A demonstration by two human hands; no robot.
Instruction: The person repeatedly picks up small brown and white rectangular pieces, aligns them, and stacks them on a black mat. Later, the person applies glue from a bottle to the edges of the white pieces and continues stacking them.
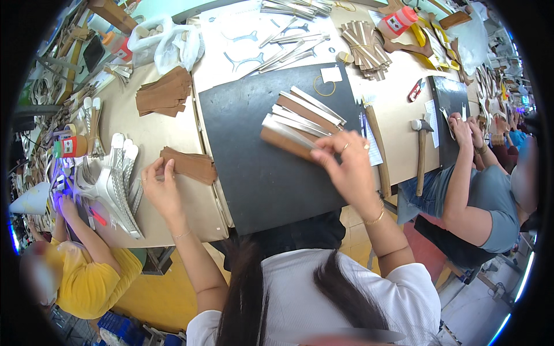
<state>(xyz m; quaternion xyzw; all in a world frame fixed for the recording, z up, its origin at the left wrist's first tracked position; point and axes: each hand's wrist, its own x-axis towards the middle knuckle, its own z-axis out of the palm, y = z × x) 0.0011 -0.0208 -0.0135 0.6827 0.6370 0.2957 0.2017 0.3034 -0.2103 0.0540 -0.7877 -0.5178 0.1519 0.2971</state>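
Note:
Over the dark work mat (pixel 254 179), my right hand (pixel 350 167) is closed, thumb and fingers gripping the near end of a brown-and-silver leather strip (pixel 284 138). The strip is slightly blurred and lies above other brown-and-silver strips (pixel 309 108) fanned out on the mat. My left hand (pixel 163 187) is on the left side of the table, at the left end of a stack of brown leather strips (pixel 193 167). Its thumb and forefinger are bent and a little apart, and nothing shows between them.
Another brown stack (pixel 164 92) lies farther back. White braided straps (pixel 112 184) are at left. Right of the mat are a wooden-handled tool (pixel 375 144) and a hammer (pixel 423 153). Silver strips (pixel 294 52) lie at the back. Co-workers (pixel 86 277) sit on both sides.

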